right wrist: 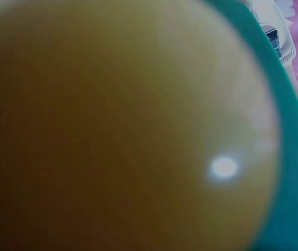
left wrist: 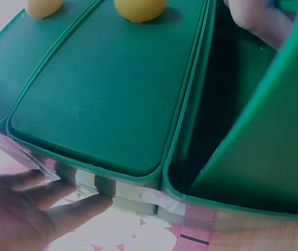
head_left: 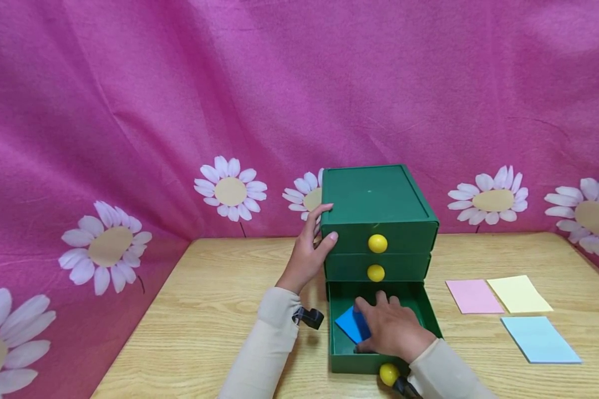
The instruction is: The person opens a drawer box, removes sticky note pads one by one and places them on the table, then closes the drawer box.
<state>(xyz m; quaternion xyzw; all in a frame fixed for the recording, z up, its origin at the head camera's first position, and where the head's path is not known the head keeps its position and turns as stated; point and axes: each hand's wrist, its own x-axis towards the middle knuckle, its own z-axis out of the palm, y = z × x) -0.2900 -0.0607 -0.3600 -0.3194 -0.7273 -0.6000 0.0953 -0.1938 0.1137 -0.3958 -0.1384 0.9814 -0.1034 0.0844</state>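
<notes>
A green drawer cabinet (head_left: 379, 194) with yellow round knobs stands on the table. Its bottom drawer (head_left: 336, 357) is pulled out, while the two above are closed. My left hand (head_left: 304, 257) rests against the cabinet's left side, thumb at the front edge; in the left wrist view its fingers (left wrist: 80, 209) lie straight along that side. Inside the bottom drawer, my right hand (head_left: 394, 327) reaches over a blue pad of sticky notes (head_left: 350, 326), thumb and forefinger near its edges. The hand covers part of the pad, so a grip cannot be made out.
To the right of the cabinet lie a pink note pad (head_left: 474, 296), a yellow note pad (head_left: 520, 294) and a light blue note pad (head_left: 541, 339). A pink cloth (head_left: 299, 83) with daisies hangs behind the table. The bottom drawer's yellow knob (right wrist: 112, 130) fills most of the right wrist view.
</notes>
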